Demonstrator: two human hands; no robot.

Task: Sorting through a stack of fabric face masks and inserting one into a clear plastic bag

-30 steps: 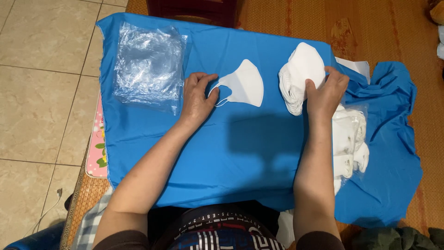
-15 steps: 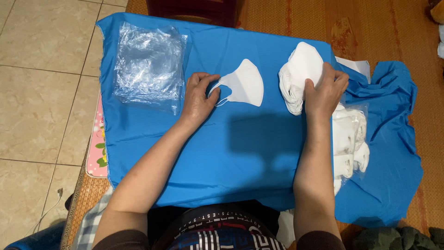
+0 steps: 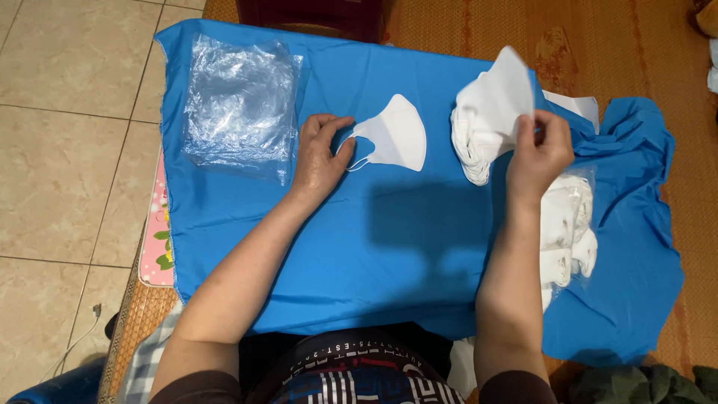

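Bags [image 3: 238, 101] left of mask [image 3: 395, 135] (stack [image 3: 486, 123] lies right).

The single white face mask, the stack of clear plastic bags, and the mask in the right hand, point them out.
single white face mask [image 3: 396, 135], head view, middle of its panel.
stack of clear plastic bags [image 3: 238, 101], head view, centre of the top bag.
mask in the right hand [image 3: 499, 97], head view, its raised panel.
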